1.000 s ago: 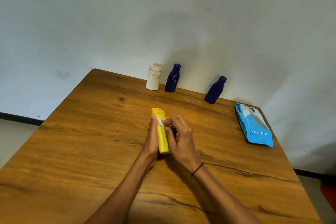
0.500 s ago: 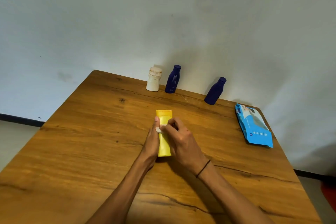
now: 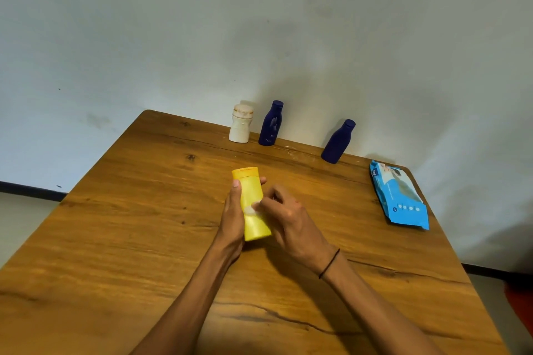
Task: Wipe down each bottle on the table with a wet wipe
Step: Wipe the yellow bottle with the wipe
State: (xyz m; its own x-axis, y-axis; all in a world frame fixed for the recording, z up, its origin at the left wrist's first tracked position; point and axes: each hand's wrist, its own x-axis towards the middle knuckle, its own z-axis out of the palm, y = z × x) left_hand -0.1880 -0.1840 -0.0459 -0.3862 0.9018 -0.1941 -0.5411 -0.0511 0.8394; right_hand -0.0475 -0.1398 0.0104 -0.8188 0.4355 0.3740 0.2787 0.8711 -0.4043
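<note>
A yellow bottle (image 3: 252,204) is held over the middle of the wooden table (image 3: 129,225), cap end pointing away from me. My left hand (image 3: 232,219) grips it from the left, thumb on its front and fingertips showing on the far side. My right hand (image 3: 285,219) pinches a small white wet wipe (image 3: 250,208) against the bottle's front. At the back edge stand a white bottle (image 3: 240,124) and two dark blue bottles (image 3: 271,123) (image 3: 338,142).
A blue pack of wet wipes (image 3: 399,196) lies flat near the table's right edge. A grey wall rises right behind the table. The floor shows at the left and far right.
The yellow bottle has turned in my left hand, showing its broad front. My right hand with the wipe has slid down from near the cap to the bottle's middle.
</note>
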